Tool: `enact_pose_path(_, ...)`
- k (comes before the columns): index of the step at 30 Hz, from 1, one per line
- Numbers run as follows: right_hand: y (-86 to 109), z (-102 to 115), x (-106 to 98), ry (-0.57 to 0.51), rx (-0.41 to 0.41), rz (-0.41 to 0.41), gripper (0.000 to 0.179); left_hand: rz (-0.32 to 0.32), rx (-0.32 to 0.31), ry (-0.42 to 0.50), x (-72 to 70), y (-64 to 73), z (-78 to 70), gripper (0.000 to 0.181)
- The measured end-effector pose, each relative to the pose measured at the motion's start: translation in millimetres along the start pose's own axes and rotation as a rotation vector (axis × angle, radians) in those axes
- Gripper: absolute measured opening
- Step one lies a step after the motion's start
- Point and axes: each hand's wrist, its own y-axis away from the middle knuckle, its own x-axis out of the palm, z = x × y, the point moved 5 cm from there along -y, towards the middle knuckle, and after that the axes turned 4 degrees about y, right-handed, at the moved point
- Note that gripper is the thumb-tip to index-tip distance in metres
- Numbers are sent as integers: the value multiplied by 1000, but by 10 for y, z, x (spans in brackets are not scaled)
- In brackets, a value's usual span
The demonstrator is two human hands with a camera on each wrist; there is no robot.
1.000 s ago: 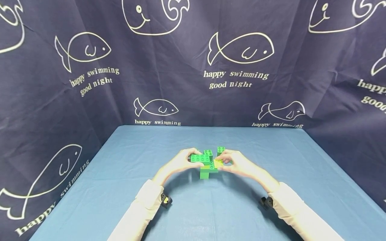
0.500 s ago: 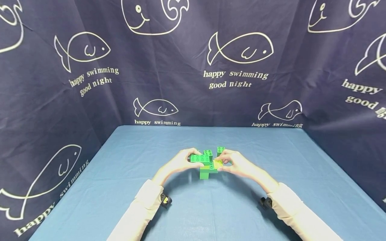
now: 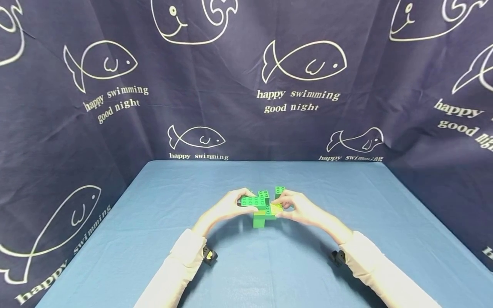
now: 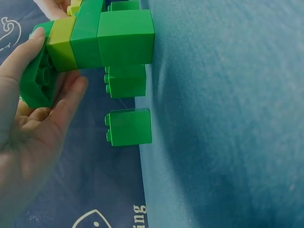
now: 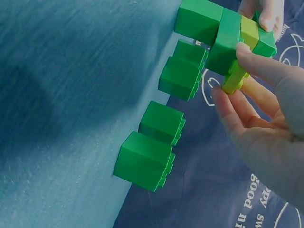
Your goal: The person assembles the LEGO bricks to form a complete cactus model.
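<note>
In the head view my left hand (image 3: pixel 225 207) grips the long green toy brick (image 3: pixel 251 201) at the top of a small stack, thumb on the near side. Under it come a lime brick (image 4: pixel 61 42), another green brick (image 4: pixel 88 40) and a green block (image 4: pixel 124 38) at the bottom, by the table. My right hand (image 3: pixel 304 208) pinches a yellow-green brick (image 5: pixel 232 81) between thumb and fingers. This brick sits at the right part of the stack, against the green brick's studded side. Fingers hide part of it.
Behind the stack stand several loose green bricks, among them one brick (image 3: pixel 280 190) at the right and another brick (image 4: pixel 127 127) in the left wrist view. A blue cloth covers the table (image 3: pixel 246 265). A dark fish-print curtain (image 3: pixel 246 107) hangs around it.
The head view has shifted slightly, so everything appears a little further left. Both hands keep their holds, and the bricks stay in nearly the same arrangement.
</note>
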Motion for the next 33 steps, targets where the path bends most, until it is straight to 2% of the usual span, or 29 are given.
enact_pose_path(11, -6, -21, 29, -30, 20, -2, 33, -5, 8, 30, -3, 8, 38, 28)
enact_pose_path(18, -19, -33, 8, -16, 21, 11, 33, -20, -13, 7, -10, 2, 61, 26)
enact_pose_path(22, -20, -51, 14, -14, 30, 22, 33, -9, -17, 28, 0, -2, 62, 25)
enact_pose_path(33, -2, -78, -10, 1, -1, 9, 33, 4, -7, 47, 19, -22, 22, 25)
